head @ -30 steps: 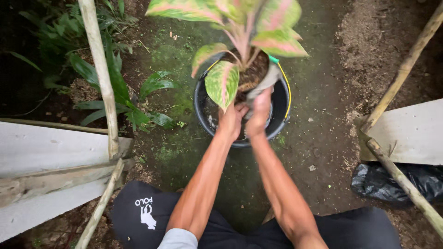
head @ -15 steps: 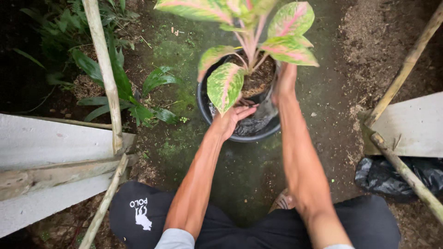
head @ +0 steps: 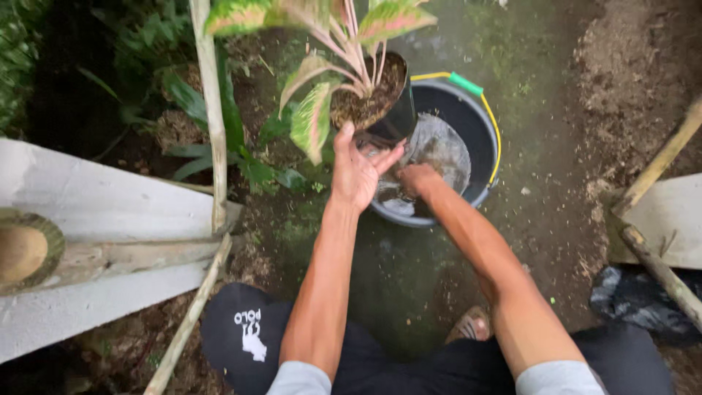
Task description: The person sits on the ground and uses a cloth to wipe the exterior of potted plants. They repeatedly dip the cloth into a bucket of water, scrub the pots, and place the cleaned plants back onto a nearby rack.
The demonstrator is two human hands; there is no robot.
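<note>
Head view: the left hand [head: 358, 172] is spread open against the tipped plant pot [head: 395, 110]; the right hand [head: 417, 179] dips into the bucket [head: 486, 172], its grip hidden.

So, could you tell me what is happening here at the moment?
A person crouches over a dark bucket of water on wet ground. The left hand is open against a black plant pot with pink-green leaves, tilted at the bucket's rim. The right hand reaches down into the bucket; its grip is hidden.

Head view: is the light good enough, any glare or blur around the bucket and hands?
Head view: dim, flat light, no hard shadows; bright glare on the water in the bucket; left hand and right hand slightly soft; plant leaves blurred; edges bowed.
</note>
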